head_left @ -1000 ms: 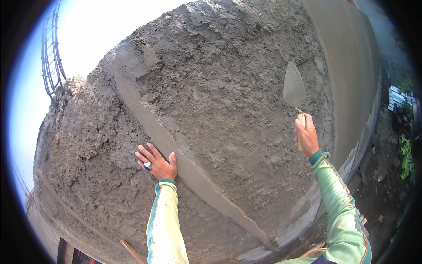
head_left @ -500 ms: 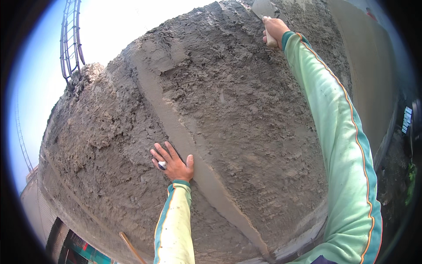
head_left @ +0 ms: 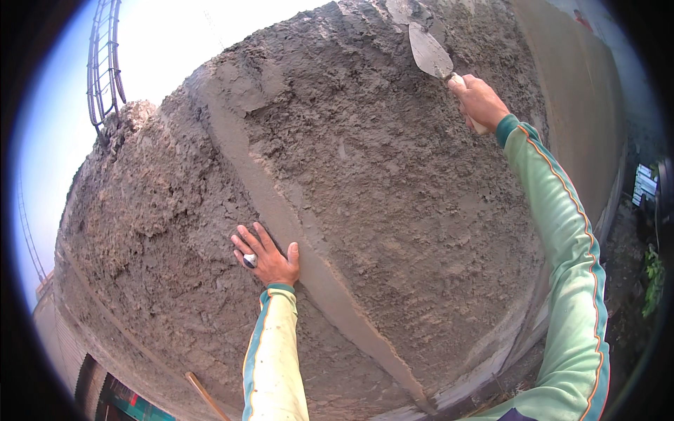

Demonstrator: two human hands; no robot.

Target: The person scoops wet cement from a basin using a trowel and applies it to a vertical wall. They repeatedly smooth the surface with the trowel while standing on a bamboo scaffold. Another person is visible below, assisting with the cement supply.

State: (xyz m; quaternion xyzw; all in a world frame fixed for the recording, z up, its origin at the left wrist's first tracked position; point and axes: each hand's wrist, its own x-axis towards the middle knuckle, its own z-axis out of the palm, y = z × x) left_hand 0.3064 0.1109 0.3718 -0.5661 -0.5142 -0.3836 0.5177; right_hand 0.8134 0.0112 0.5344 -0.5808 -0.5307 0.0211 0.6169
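Note:
A wall of rough grey-brown mortar (head_left: 393,189) fills most of the view. My left hand (head_left: 267,258), with a ring on one finger, lies flat against it with the fingers spread, beside a smooth raised mortar strip (head_left: 319,274) that slants down to the right. Up at the right, my right hand (head_left: 481,102) is closed around the pale handle of a trowel (head_left: 430,53). The trowel's pointed metal blade slants up and left over the rough mortar near the wall's top. Whether the blade touches the wall I cannot tell.
A cage of steel rebar (head_left: 105,67) rises from the wall's upper left corner. Smoother plaster (head_left: 583,105) covers the right side. A wooden stick (head_left: 205,394) leans at the lower left. Green leaves (head_left: 653,281) show at the far right.
My right hand has drawn the trowel down and to the right, so more of the blade shows. My left hand stays pressed on the wall. The view has shifted slightly.

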